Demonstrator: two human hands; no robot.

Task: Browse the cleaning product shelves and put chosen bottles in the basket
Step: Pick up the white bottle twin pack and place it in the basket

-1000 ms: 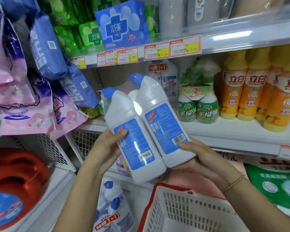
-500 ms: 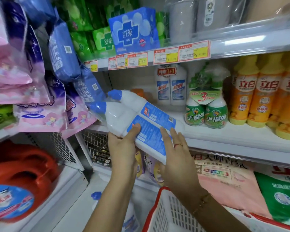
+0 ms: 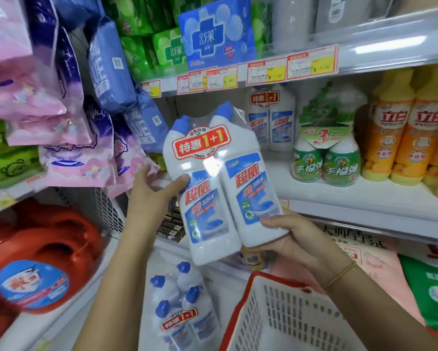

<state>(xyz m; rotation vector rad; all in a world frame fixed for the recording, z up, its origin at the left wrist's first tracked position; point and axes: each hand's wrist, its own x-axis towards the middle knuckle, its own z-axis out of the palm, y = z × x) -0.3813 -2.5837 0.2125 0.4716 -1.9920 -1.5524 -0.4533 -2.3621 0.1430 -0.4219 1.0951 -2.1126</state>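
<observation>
Facing the cleaning shelves (image 3: 364, 206), the person has the basket (image 3: 238, 307) low on the right, under the middle shelf's front edge. The shrink-wrapped twin pack (image 3: 218, 188) of white bottles is upright in the air, above and just left of the basket's left rim, touching no shelf. The left hand (image 3: 152, 196) grips its left side, thumb across the label. The right hand (image 3: 288, 234) cups the base, fingers curled round it. The glossy film looks slippery, so tilting the pack towards the basket could let it slide free or catch the red rim.
</observation>
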